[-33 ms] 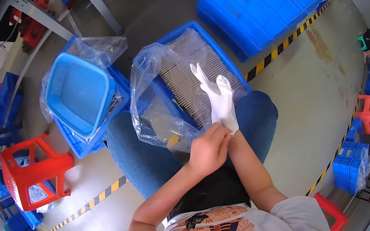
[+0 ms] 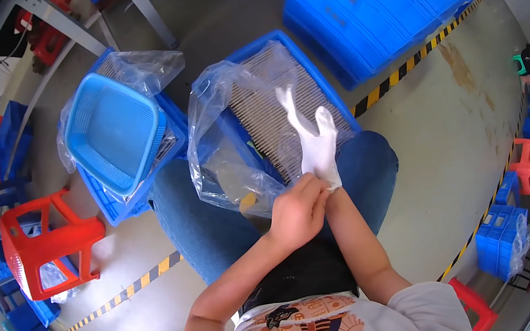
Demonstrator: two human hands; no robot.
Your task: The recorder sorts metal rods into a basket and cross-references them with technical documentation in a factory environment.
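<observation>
White glove (image 2: 319,154) is pinched by the left hand (image 2: 296,214).

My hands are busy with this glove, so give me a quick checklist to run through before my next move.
1. Right hand inside the white glove: ok, the glove covers it up to the wrist.
2. Cuff under control: ok, the left hand pinches it at the wrist.
3. Every finger fully seated in the glove: cannot tell from this view.
4. Both hands covered: not ok, the left is bare.
5. Crate in front clear of plastic: not ok, a clear bag lies over part of it.
6. Light-blue basket on the left vacant: ok, nothing shows inside.
</observation>
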